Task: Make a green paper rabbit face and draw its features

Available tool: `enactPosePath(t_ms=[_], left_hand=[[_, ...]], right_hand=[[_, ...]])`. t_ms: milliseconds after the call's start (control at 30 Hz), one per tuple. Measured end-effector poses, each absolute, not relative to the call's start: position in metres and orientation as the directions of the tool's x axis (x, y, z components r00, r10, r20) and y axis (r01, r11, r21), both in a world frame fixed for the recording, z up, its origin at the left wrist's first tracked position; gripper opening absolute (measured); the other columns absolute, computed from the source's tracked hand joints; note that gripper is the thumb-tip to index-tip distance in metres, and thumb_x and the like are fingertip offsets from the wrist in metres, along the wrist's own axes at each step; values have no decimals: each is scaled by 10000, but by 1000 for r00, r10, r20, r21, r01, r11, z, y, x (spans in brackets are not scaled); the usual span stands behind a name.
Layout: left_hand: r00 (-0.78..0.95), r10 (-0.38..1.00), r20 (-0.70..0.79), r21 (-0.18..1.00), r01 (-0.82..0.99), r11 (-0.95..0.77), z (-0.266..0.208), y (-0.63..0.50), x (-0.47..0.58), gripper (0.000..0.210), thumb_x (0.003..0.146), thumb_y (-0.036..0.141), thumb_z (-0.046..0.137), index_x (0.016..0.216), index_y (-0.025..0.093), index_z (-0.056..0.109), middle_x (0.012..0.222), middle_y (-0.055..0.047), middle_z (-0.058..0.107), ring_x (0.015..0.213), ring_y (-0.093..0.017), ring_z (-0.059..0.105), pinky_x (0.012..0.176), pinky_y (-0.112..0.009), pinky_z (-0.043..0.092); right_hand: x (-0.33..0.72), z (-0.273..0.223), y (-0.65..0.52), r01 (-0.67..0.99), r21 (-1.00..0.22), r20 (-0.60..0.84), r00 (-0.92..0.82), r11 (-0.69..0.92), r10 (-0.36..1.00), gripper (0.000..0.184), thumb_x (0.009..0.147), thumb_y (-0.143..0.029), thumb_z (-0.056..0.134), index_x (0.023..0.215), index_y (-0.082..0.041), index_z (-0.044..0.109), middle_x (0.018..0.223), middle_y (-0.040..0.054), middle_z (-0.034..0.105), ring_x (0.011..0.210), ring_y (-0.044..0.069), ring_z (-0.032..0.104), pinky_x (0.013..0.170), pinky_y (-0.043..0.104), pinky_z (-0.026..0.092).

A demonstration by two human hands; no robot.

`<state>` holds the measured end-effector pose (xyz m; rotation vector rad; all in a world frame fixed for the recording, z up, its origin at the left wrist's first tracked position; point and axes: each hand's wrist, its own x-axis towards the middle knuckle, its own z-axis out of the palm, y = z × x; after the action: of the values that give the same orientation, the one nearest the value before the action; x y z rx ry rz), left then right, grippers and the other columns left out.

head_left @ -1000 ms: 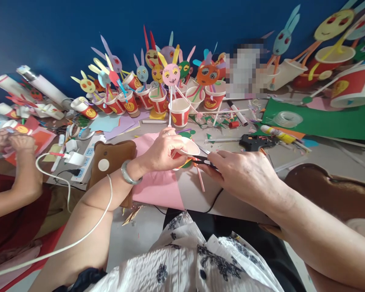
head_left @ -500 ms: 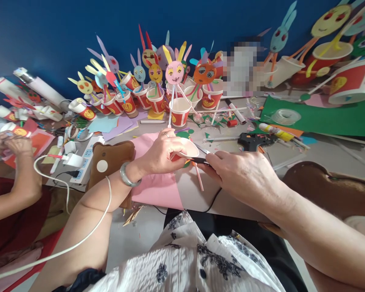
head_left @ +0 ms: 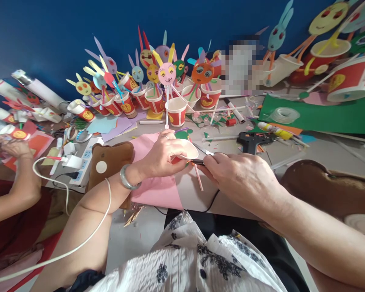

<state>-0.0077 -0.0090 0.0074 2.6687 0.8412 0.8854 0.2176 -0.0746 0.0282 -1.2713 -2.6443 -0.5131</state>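
Observation:
My left hand (head_left: pixel 164 156) is closed around a paper cup (head_left: pixel 190 149), tilted so that its pale inside faces up. A bit of the cup's red outside shows under my fingers. In my right hand (head_left: pixel 234 168) is a pair of scissors (head_left: pixel 202 149), its grey blade and dark lower part pointing left at the cup's right side. My fingers hide the handles, and I cannot tell whether the blades touch the cup. Just below the cup lies a pink striped straw (head_left: pixel 198 177). Pink paper (head_left: pixel 158 190) is spread beneath my left hand.
Behind stand several red cups with paper rabbit heads, among them a pink rabbit (head_left: pixel 167 73). A black glue gun (head_left: pixel 251 142), a tape roll (head_left: pixel 284 115) and green paper (head_left: pixel 325 117) lie right. A power strip (head_left: pixel 86 162) and white cable (head_left: pixel 106 215) are left, near another person's hands (head_left: pixel 16 146).
The pink rabbit and its straws have swung slightly left. My right hand has shifted a little left toward the cup, with the scissors. Both hands keep their hold.

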Motion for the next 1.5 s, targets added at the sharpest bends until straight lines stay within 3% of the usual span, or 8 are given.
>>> enactPosePath(t_ms=[333, 467, 700, 900, 1033, 1200, 1367, 1500], left_hand=[[650, 598, 470, 397, 449, -800, 6, -9, -8, 357, 914, 484, 656, 661, 235, 688, 667, -14, 664, 831, -207, 570, 1046, -435, 394], [655, 590, 472, 424, 417, -804, 7, -9, -8, 299, 938, 403, 634, 699, 235, 698, 666, -1, 664, 795, -189, 571, 1017, -411, 399], [577, 674, 462, 487, 470, -736, 5, -4, -12, 393, 928, 474, 645, 634, 215, 611, 629, 6, 593, 726, -177, 544, 992, -420, 455], [481, 763, 432, 687, 372, -624, 8, -1, -15, 239, 848, 395, 723, 704, 206, 689, 706, -16, 670, 762, -178, 553, 836, -363, 484], [429, 855, 292, 853, 289, -436, 13, -1, -17, 151, 804, 333, 739, 760, 190, 719, 714, 10, 648, 685, -134, 512, 734, -312, 452], [370, 911, 180, 937, 217, -274, 18, -1, -16, 213, 806, 358, 735, 719, 179, 657, 708, 27, 607, 691, -117, 517, 733, -294, 448], [400, 901, 169, 930, 238, -280, 16, 2, -16, 278, 856, 437, 692, 756, 178, 675, 740, 16, 623, 720, -124, 509, 770, -307, 457], [405, 898, 174, 928, 237, -287, 14, 3, -18, 284, 877, 464, 676, 840, 188, 732, 773, 4, 635, 760, -141, 525, 773, -309, 471]], right_hand=[[213, 30, -78, 786, 210, 221, -618, 582, 755, 194, 935, -96, 569, 769, -166, 639, 652, 56, 656, 581, 202, 638, 547, 334, 234], [212, 28, -79, 783, 207, 202, -621, 587, 758, 176, 929, -88, 561, 793, -162, 645, 673, 59, 668, 586, 206, 645, 548, 338, 216], [215, 30, -77, 791, 242, 293, -611, 561, 735, 182, 960, -138, 558, 801, -171, 642, 641, 44, 646, 544, 192, 604, 548, 321, 223], [217, 28, -72, 794, 279, 458, -604, 540, 652, 246, 972, -156, 567, 731, -185, 604, 602, 19, 612, 503, 159, 541, 542, 311, 261], [217, 28, -71, 794, 281, 550, -594, 540, 587, 326, 1029, -231, 535, 711, -191, 596, 585, 3, 597, 494, 136, 500, 543, 301, 271], [219, 30, -67, 818, 157, 607, -522, 554, 599, 472, 1085, -422, 456, 694, -193, 588, 563, -6, 572, 495, 115, 465, 538, 281, 251], [223, 30, -60, 858, -50, 468, -432, 511, 771, 542, 1073, -548, 363, 722, -197, 582, 564, 20, 563, 521, 134, 486, 522, 286, 185], [226, 27, -53, 866, -114, 369, -417, 486, 831, 539, 1060, -583, 337, 773, -201, 585, 594, 23, 589, 512, 138, 485, 515, 279, 181]])
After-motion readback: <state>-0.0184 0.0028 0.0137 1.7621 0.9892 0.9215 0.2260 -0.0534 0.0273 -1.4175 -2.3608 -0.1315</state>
